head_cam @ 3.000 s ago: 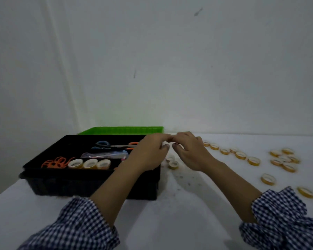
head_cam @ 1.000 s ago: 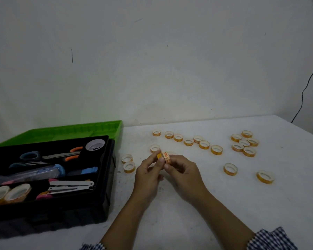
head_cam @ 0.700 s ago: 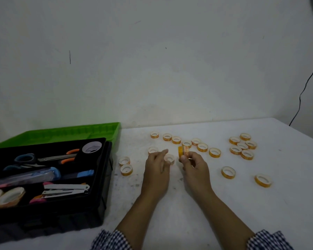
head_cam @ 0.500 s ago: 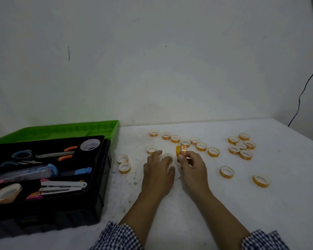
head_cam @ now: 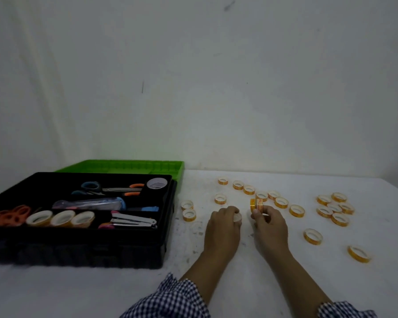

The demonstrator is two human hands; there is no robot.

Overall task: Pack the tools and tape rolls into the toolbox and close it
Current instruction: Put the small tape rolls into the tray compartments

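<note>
The black toolbox [head_cam: 161, 239] lies open on the left with its green lid [head_cam: 124, 167] folded back. Inside are scissors [head_cam: 110, 190], a stapler [head_cam: 133, 221], three tape rolls [head_cam: 60, 218] and orange rings [head_cam: 8, 214]. My right hand [head_cam: 268, 224] holds a small stack of orange tape rolls [head_cam: 256, 204] upright between fingertips. My left hand [head_cam: 223, 228] rests palm down on the table, its fingers curled over a tape roll [head_cam: 237, 217]. Several more orange tape rolls lie scattered on the white table [head_cam: 285, 271], the nearest one [head_cam: 220, 199] just beyond my left hand.
Two tape rolls [head_cam: 189, 214] sit close to the toolbox's right wall. A cluster of rolls [head_cam: 334, 206] lies at the right, with single rolls [head_cam: 359, 253] nearer the front. A white wall rises behind the table. Checked sleeves cover both forearms.
The hands parted: my left hand dropped flat onto a roll on the table, while my right hand kept the stacked rolls. The view swung back left, showing more of the toolbox.
</note>
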